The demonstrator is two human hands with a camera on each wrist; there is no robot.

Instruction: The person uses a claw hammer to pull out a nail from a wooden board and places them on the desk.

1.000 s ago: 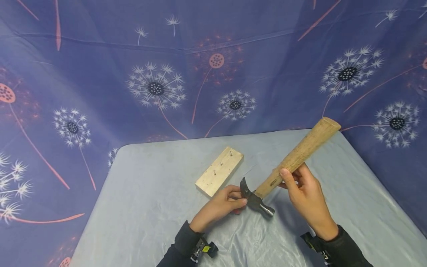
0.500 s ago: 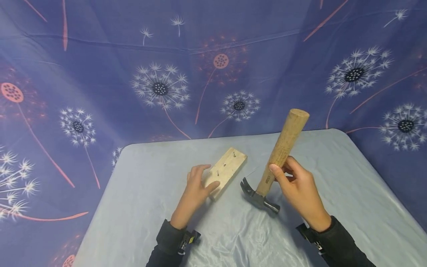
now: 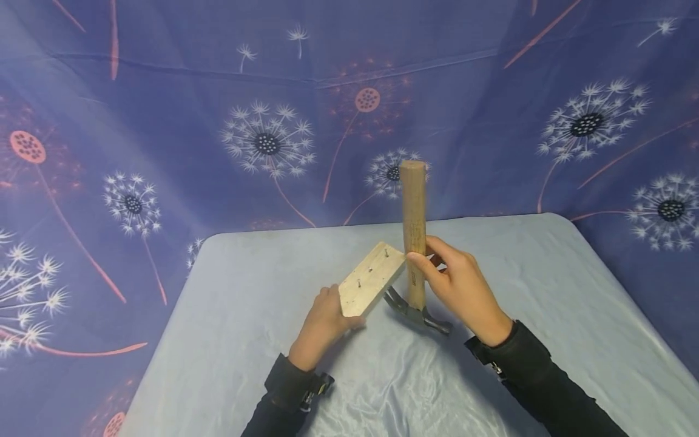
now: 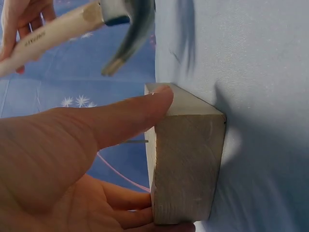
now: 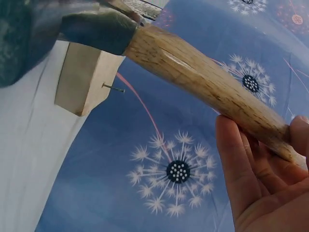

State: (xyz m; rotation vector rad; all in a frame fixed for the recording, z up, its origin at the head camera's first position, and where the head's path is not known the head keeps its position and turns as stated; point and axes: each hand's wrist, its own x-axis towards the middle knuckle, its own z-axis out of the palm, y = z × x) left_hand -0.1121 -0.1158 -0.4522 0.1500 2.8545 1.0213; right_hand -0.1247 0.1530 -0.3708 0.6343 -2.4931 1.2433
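Observation:
A pale wooden block (image 3: pixel 363 297) lies on the cloth, with several nails (image 3: pixel 358 283) standing partway out of its top face. My left hand (image 3: pixel 323 331) grips the block's near end; in the left wrist view the thumb lies along one side and the fingers (image 4: pixel 133 200) wrap the other. To the right, a claw hammer (image 3: pixel 413 212) is pinched mid-handle between the thumb and fingers of my right hand (image 3: pixel 464 291). Its wooden handle points up and its dark metal head (image 3: pixel 417 317) hangs down, claw toward the block. One nail (image 5: pixel 114 88) shows from the side in the right wrist view.
A light blue satin cloth (image 3: pixel 246 291) covers the table, wrinkled near the front. Behind and beside it hangs a blue curtain (image 3: pixel 191 121) with a dandelion print. Black sleeves with wrist cameras (image 3: pixel 319 385) cover both forearms.
The left hand has let go of the hammer head and moved left onto the block's near end. The right hand has carried the hammer left and swung its handle from slanting to upright.

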